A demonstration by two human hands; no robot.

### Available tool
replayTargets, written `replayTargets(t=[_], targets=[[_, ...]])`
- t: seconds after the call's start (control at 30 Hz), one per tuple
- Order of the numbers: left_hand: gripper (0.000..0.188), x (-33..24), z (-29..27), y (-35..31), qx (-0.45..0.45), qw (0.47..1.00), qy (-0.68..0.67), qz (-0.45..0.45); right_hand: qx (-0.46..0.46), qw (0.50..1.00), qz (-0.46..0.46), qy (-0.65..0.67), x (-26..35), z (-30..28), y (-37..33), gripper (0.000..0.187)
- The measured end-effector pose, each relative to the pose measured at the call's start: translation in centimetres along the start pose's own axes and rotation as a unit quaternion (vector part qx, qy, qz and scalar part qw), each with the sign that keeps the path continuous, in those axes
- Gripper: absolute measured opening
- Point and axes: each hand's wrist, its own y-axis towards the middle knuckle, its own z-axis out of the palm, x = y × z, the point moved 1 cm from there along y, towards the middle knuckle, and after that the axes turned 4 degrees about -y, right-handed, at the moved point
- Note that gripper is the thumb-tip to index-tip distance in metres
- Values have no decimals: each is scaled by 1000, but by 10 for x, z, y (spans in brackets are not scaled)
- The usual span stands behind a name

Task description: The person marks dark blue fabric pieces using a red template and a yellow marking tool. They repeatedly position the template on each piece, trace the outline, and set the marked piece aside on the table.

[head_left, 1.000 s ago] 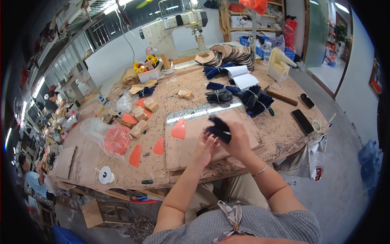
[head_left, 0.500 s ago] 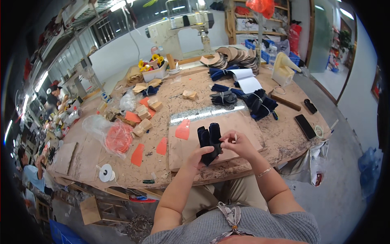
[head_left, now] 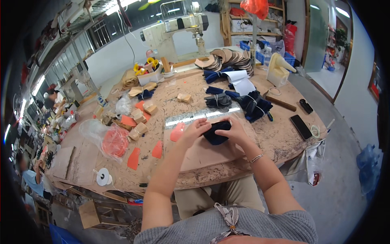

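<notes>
A compact bundle of dark navy, velvety fabric pieces (head_left: 216, 134) is held over the board, between my two hands. My left hand (head_left: 198, 129) is closed at the bundle's left edge, its fingertips at the upper left corner. On the other side my right hand (head_left: 235, 132) grips it, thumb across the front and fingers behind. The fingers' far sides are hidden by the fabric. Beneath lies a tan board (head_left: 191, 156), with a shiny clear strip (head_left: 183, 120) along its far side. Just left of my left hand is an orange-red cut piece (head_left: 177, 132).
More dark bundles (head_left: 256, 106) lie at the back right, beside a wooden-handled tool (head_left: 281, 103) and a black phone (head_left: 300, 127). Leftward are orange pieces (head_left: 133, 158), tan wrapped blocks (head_left: 138, 131), a plastic bag (head_left: 115, 142) and a white spool (head_left: 104, 177). A sewing machine (head_left: 174, 34) stands behind.
The bundle has turned from its upright, two-pronged look to a compact shape. My right hand, earlier pinching something small and pale, now grips the bundle; my left hand has shifted up to its edge.
</notes>
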Motion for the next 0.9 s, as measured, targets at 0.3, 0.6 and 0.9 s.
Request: replayTargets(t=[0.3,0.6,0.9], targets=[[62,31,-67,2,-299,759,578,-19,-138,964,-65,-216,-19,-16,11,59],[62,23,-92,-12,-322,901,278,89,-92,955,-128,-252,-21,28,-52,39],[16,23,-17,-98,-180,949,26,259,-194,944,-129,-235,-24,5,-73,34]])
